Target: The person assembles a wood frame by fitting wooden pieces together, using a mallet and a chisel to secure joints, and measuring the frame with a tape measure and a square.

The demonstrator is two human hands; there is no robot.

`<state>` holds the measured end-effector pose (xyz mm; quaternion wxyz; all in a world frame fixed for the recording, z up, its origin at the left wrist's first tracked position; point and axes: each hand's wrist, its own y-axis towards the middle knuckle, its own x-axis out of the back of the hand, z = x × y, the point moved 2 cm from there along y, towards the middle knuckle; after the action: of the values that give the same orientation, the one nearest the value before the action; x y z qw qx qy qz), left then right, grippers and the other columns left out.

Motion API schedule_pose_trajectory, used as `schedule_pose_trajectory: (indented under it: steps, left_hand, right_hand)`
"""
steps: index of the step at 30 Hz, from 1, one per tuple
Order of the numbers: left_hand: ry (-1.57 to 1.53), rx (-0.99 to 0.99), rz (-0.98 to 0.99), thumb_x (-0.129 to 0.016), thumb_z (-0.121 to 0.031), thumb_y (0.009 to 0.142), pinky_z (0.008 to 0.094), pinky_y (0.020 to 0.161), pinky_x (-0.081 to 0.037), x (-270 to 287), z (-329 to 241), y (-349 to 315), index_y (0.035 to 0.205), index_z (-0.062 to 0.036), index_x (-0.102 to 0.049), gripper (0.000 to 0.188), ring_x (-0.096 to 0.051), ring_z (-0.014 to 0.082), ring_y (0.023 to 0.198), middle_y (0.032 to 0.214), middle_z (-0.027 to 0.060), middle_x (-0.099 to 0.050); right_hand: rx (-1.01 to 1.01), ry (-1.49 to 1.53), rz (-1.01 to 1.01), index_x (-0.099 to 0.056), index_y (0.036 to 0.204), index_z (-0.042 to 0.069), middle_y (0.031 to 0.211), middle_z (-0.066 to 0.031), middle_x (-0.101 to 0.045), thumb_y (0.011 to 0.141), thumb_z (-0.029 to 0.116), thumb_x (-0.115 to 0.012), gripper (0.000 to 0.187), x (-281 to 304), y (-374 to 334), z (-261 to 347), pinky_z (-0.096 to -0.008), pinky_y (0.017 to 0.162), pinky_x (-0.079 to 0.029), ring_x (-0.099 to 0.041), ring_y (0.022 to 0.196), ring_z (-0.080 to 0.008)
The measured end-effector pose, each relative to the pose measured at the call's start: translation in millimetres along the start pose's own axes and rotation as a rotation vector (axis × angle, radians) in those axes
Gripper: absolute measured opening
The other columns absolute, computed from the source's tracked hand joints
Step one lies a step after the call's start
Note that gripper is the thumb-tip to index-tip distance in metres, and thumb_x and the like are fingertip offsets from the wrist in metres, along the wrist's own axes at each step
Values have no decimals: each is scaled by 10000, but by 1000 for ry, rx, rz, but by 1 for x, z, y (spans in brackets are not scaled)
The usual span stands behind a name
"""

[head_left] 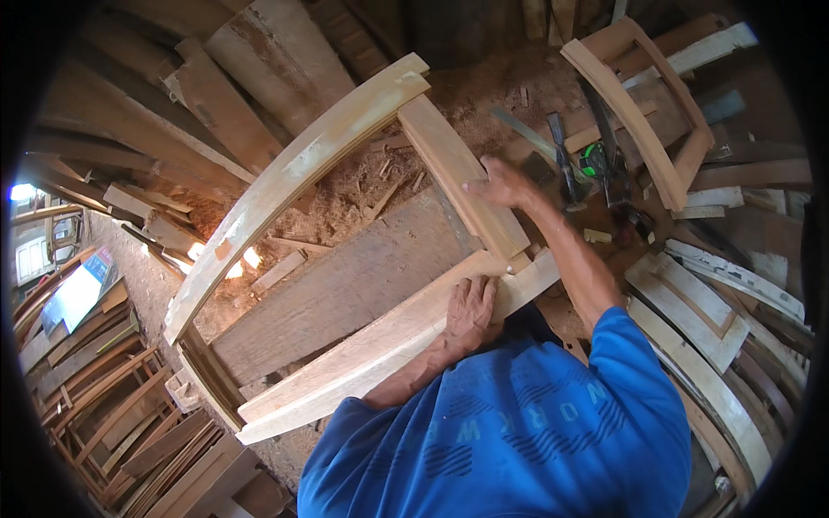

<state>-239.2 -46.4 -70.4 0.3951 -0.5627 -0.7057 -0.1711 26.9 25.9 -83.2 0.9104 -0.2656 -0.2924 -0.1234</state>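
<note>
Touching a wooden frame (294, 166) over a broad plank (345, 274), amid shavings (345, 192) and stacked timber (276, 52).
With left hand (471, 315) laid open on the near rail (371, 351), along the plank's near edge; with right hand (503, 184) thumb-spread at the crosspiece (442, 155), clasp impossible to tell.

The curved upper rail (289, 168) is pale yellow with whitish streaks; the crosspiece (445, 155) is reddish tan. The lower rail (363, 345) shows tan and cream. The shirt (509, 401) is blue, bearing dark wavy bands and pale lettering; the broad plank (345, 281) is dull grey-brown.
</note>
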Motion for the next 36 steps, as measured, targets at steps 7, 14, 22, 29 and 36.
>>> schedule_pose_trajectory:
  steps: [7, 14, 22, 29, 36]
  left_hand:
    - [64, -75, -164, -812, -223, 630, 517, 1052, -405, 4, -3, 4, 1348, -16, -529, 799, -504, 391, 1193, 1308, 178, -542]
    - [22, -117, -220, -811, -178, 636, 516, 1063, -406, -1, -1, 2, 1304, 13, -531, 749, -509, 406, 1196, 1305, 188, -554]
    - [-26, -84, -205, -812, -172, 692, 516, 1076, -423, 2, -2, 1, 1294, 26, -532, 693, -521, 418, 1211, 1326, 201, -559]
    - [-69, -20, -131, -832, -222, 711, 491, 1110, -419, 12, -2, 5, 1362, 19, -512, 764, -523, 424, 1197, 1328, 193, -561]
    - [149, -48, -510, -874, -275, 808, 541, 1140, -401, 157, 128, 63, 1517, -67, -439, 857, -487, 387, 1376, 1489, 228, -512]
  right_hand:
    - [-88, -292, 129, -493, 1308, -154, 1287, -383, -612, 800, 467, -827, 868, -5, -21, 33, -490, 1029, -522, -637, 1208, -472]
    - [-152, -356, 170, -434, 1355, -177, 1300, -413, -588, 772, 457, -835, 950, -2, -19, 40, -502, 1047, -515, -614, 1233, -502]
    - [-99, -411, 167, -442, 1334, -205, 1262, -400, -619, 780, 453, -824, 941, -1, -26, 35, -492, 1031, -531, -645, 1187, -497]
    - [-97, -390, 161, -420, 1346, -197, 1211, -416, -631, 789, 497, -832, 981, -8, -34, 21, -509, 979, -546, -660, 1132, -521]
    - [-62, -249, -13, -261, 1558, -95, 1363, -419, -541, 830, 443, -806, 1057, -35, -54, -5, -530, 1084, -461, -573, 1258, -526]
